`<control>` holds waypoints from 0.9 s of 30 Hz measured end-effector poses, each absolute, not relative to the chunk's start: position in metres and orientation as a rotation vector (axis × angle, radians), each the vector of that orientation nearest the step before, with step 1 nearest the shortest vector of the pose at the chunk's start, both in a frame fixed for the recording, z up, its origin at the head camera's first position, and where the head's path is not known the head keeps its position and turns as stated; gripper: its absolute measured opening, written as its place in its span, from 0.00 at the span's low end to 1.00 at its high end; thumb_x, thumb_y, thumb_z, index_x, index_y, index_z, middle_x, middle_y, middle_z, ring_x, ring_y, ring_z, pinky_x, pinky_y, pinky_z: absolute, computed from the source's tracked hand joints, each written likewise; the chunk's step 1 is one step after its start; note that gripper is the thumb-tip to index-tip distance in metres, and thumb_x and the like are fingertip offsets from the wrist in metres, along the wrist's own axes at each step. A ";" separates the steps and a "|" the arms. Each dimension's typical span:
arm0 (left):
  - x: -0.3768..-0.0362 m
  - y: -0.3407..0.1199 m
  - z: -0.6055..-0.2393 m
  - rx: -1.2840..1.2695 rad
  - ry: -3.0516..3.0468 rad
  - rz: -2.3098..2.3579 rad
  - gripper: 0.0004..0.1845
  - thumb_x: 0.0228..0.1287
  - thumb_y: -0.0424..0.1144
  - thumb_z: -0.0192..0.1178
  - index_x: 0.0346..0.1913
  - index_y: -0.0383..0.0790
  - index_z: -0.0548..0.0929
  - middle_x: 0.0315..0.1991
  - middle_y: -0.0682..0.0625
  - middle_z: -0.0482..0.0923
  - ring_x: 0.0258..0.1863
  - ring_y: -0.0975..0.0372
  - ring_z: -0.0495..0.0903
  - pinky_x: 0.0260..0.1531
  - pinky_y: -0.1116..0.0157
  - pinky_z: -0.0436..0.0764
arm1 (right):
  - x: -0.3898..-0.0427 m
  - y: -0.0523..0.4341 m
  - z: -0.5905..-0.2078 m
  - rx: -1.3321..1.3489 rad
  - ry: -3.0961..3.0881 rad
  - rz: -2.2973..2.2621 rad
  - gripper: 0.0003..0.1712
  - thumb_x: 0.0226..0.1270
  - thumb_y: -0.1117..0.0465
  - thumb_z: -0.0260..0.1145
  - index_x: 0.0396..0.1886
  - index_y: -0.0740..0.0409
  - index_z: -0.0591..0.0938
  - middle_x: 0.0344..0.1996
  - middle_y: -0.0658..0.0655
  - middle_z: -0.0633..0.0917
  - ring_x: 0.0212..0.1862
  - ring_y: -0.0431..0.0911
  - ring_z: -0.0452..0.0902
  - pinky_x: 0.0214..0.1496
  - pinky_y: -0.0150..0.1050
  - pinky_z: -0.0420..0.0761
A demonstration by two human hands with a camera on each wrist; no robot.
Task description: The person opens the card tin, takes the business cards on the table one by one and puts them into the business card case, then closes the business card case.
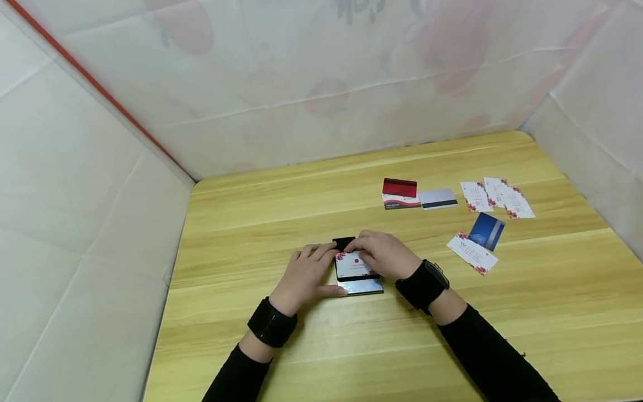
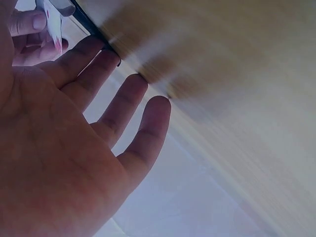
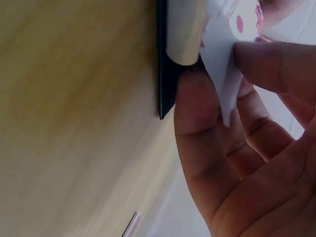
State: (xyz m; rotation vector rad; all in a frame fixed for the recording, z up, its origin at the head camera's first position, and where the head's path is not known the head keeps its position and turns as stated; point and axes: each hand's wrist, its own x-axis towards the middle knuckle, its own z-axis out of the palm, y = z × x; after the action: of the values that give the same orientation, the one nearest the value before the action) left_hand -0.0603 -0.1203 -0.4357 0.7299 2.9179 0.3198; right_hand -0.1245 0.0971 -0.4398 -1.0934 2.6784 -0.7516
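Both hands [image 1: 346,265] hold floral card [image 1: 354,264], print illegible.

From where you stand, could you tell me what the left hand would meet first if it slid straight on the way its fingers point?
Probably the right hand, whose fingers pinch the white card over the black holder. The left hand already touches the holder.

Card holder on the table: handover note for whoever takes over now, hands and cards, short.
Left hand: fingers straight, steadying the black card holder at its left edge.
Right hand: pinching a white floral card at the holder's top.
Done: that one card is at the holder; whether it is fully in, cannot tell.
Left: the loose cards on the table: red card, grey card, blue card and white floral ones.
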 end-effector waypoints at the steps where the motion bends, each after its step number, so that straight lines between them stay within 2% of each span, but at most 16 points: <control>1: -0.060 -0.120 -0.435 0.729 2.917 0.316 0.48 0.42 0.73 0.56 0.65 0.49 0.65 0.68 0.54 0.57 0.63 0.55 0.59 0.55 0.48 0.62 | -0.124 0.097 -0.440 -1.088 2.671 -0.742 0.18 0.61 0.67 0.57 0.44 0.42 0.83 0.32 0.42 0.78 0.30 0.37 0.69 0.34 0.33 0.70; 12: -0.061 -0.119 -0.436 0.731 2.917 0.295 0.49 0.42 0.73 0.55 0.65 0.48 0.65 0.68 0.54 0.58 0.63 0.55 0.59 0.55 0.49 0.63 | -0.121 0.098 -0.440 -1.045 2.602 -0.713 0.13 0.57 0.65 0.62 0.36 0.41 0.84 0.35 0.39 0.81 0.34 0.38 0.71 0.40 0.36 0.71; 27: -0.059 -0.120 -0.438 0.730 2.923 0.311 0.48 0.42 0.74 0.55 0.65 0.48 0.66 0.68 0.54 0.58 0.63 0.55 0.59 0.54 0.49 0.63 | -0.115 0.096 -0.438 -1.119 2.584 -0.702 0.14 0.53 0.67 0.62 0.31 0.41 0.83 0.27 0.41 0.75 0.28 0.38 0.69 0.31 0.33 0.70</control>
State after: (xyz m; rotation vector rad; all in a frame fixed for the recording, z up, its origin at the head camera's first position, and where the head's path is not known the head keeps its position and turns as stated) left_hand -0.0593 -0.1198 -0.4376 0.7301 2.9226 0.3112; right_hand -0.1150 0.0957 -0.4375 -1.1187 2.5844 -0.7023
